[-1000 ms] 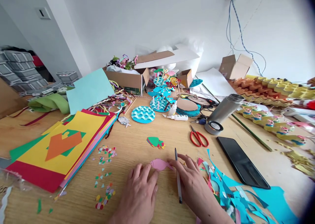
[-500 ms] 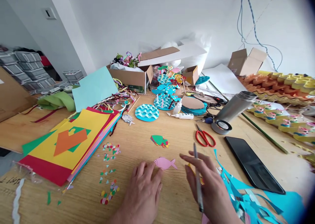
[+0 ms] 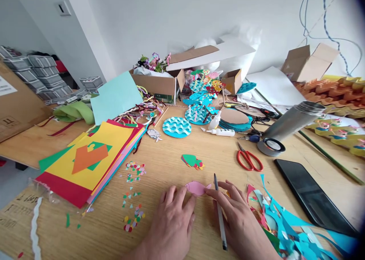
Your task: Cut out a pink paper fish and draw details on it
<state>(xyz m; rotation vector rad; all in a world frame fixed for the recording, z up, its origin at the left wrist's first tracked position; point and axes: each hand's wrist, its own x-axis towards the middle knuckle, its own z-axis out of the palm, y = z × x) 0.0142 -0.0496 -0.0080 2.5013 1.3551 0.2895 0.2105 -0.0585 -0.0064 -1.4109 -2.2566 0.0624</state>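
Observation:
A pink paper fish (image 3: 196, 188) lies flat on the wooden table with its head to the left and its tail to the right. My left hand (image 3: 173, 222) rests on the table, fingers extended, its fingertips at the head and lower edge of the fish. In my right hand (image 3: 241, 220), a pen (image 3: 220, 218) is held between the fingers, and the index fingertip reaches the fish's tail. Just beyond sits a small stack of paper fish (image 3: 192, 160), a green one on top. A bit of yellow paper is partly hidden behind my right hand.
Red-handled scissors (image 3: 248, 159), a black phone (image 3: 309, 193) and blue paper scraps (image 3: 285, 218) lie to the right. Coloured paper sheets (image 3: 114, 145) and confetti bits (image 3: 136, 168) are at left. Glue bottles (image 3: 224, 132), a metal flask (image 3: 295, 119) and wavy blue discs (image 3: 176, 127) stand farther back.
My right hand has moved left and down onto the table, bringing its index fingertip to the fish's tail. The pen remains in it. My left hand stays by the fish's head.

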